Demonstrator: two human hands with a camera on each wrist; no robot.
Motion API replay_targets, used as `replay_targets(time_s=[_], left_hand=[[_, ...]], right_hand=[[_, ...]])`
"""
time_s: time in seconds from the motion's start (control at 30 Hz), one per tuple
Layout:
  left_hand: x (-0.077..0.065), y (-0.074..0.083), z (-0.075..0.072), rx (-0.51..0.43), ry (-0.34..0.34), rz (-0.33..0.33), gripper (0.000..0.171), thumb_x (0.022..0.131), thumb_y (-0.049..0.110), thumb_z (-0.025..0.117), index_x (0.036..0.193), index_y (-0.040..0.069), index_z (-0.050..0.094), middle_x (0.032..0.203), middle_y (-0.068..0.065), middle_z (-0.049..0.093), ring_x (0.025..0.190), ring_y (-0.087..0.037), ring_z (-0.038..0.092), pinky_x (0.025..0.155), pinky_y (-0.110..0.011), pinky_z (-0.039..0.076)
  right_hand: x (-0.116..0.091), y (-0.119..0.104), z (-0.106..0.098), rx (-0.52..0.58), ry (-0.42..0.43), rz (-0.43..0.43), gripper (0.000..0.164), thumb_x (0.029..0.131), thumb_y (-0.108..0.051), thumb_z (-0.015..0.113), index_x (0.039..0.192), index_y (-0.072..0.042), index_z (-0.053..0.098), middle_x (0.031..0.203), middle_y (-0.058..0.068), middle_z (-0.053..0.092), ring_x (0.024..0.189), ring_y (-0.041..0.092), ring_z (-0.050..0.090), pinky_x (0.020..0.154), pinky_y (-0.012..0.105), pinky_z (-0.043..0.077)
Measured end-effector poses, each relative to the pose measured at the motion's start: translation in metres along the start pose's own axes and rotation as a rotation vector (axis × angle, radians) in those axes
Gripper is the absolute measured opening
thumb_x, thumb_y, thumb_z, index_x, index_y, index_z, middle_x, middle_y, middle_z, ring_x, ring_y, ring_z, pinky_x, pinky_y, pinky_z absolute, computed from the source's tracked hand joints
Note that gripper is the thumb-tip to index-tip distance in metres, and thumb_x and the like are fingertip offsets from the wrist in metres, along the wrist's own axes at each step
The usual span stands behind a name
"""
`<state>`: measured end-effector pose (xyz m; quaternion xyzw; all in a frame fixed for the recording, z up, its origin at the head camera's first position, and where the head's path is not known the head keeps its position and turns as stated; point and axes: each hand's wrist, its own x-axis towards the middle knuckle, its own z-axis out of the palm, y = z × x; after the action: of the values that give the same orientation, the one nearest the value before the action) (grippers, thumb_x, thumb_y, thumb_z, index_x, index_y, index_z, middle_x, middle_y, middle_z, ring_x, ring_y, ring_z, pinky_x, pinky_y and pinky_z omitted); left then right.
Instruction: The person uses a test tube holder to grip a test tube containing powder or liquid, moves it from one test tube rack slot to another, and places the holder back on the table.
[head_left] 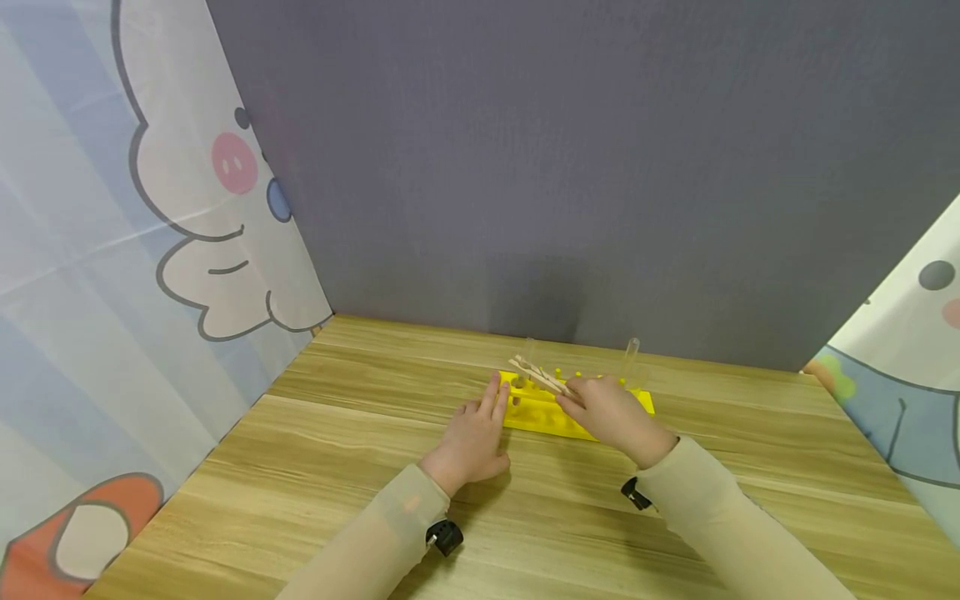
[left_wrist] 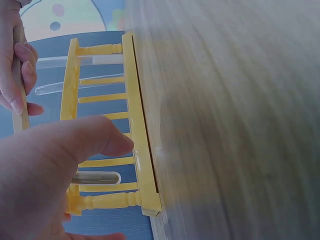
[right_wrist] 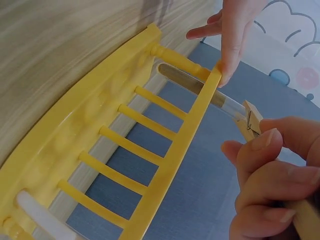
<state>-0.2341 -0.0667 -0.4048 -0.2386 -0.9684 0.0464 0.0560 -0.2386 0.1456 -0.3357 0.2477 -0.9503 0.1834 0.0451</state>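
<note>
My right hand (head_left: 611, 412) grips a wooden test tube clamp (head_left: 536, 377), whose jaws stand around the upper part of a glass test tube (right_wrist: 232, 107). That tube passes through the top bar at the left end of a yellow test tube rack (head_left: 551, 417) and holds brownish-grey content. Its rounded bottom hangs short of the rack's base in the left wrist view. My left hand (head_left: 472, 442) rests on the rack's left end with extended fingers. Toward the other end stand a clear tube (left_wrist: 49, 89) and a tube with white content (left_wrist: 107, 59).
The rack stands on a wood-grain table (head_left: 360, 417), near the dark grey panel (head_left: 562, 167) at the back. Cartoon-printed curtains (head_left: 75, 250) hang at both sides. Several yellow pegs (right_wrist: 145, 121) run between the rack's top bar and base.
</note>
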Motion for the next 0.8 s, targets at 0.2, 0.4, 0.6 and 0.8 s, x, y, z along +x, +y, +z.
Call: replay_targets(time_s=[0.2,0.4,0.6,0.8], left_hand=[[0.000,0.000,0.000,-0.007,-0.012,-0.004,0.101,0.077,0.044,0.061,0.149,0.000,0.005,0.153,-0.022,0.001,0.102,-0.031,0.056,0.094,-0.042,0.043],[0.001,0.001,0.000,0.009,-0.002,0.004,0.101,0.077,0.045,0.061,0.148,-0.001,0.007,0.153,-0.023,0.004,0.096,-0.030,0.059,0.092,-0.041,0.045],[0.001,0.001,0.000,0.000,0.008,-0.002,0.101,0.076,0.044,0.062,0.148,-0.002,0.007,0.153,-0.023,0.004,0.091,-0.028,0.060,0.090,-0.041,0.046],[0.001,0.001,0.000,0.005,0.018,0.001,0.102,0.076,0.045,0.062,0.148,-0.002,0.008,0.153,-0.023,0.005,0.088,-0.027,0.060,0.088,-0.040,0.047]], right_hand=[[0.001,0.001,0.003,0.006,-0.008,0.018,0.024,0.093,-0.021,0.056,0.070,-0.012,0.052,0.052,-0.003,0.038,0.042,0.007,0.030,0.039,0.022,0.029],[0.002,0.001,0.006,0.036,-0.056,0.063,0.022,0.093,-0.021,0.055,0.074,-0.011,0.057,0.052,-0.002,0.039,0.042,0.008,0.029,0.039,0.022,0.028],[0.003,0.002,0.010,0.050,-0.074,0.064,0.022,0.093,-0.022,0.056,0.075,-0.010,0.058,0.051,-0.004,0.038,0.041,0.007,0.029,0.039,0.021,0.028],[0.004,0.003,0.014,0.049,-0.082,0.076,0.020,0.093,-0.022,0.056,0.078,-0.010,0.060,0.051,-0.004,0.039,0.041,0.007,0.030,0.039,0.021,0.028]])
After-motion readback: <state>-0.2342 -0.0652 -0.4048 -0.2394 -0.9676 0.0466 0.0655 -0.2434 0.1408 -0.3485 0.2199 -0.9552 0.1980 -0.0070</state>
